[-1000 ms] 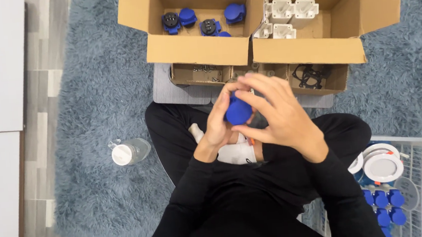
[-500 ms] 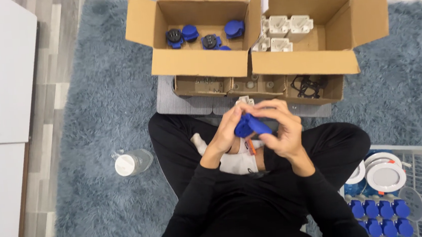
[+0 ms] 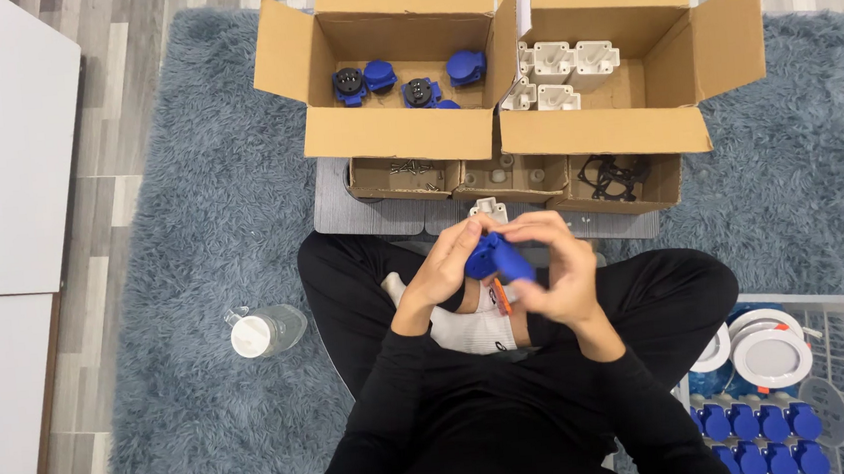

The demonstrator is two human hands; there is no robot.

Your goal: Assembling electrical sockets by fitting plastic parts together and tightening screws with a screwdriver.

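Observation:
I sit cross-legged on a grey-blue shaggy rug (image 3: 195,285). Both hands meet over my lap around a small blue plastic part (image 3: 500,258). My left hand (image 3: 447,265) grips it from the left and my right hand (image 3: 557,271) wraps it from the right and above. Just beyond my fingertips a small white part (image 3: 488,208) shows; whether a hand holds it I cannot tell. An orange-handled tool (image 3: 498,295) pokes out below the hands.
Ahead stand a cardboard box with blue parts (image 3: 400,83) and another with white housings (image 3: 570,80), with three low trays (image 3: 507,175) before them. A clear bottle (image 3: 267,330) lies at left. A white wire basket (image 3: 834,375) with blue parts and round white fixtures sits at right.
The blue part has turned in my hands from showing its round face to lying edge-on. The view has shifted, so the boxes sit lower in it.

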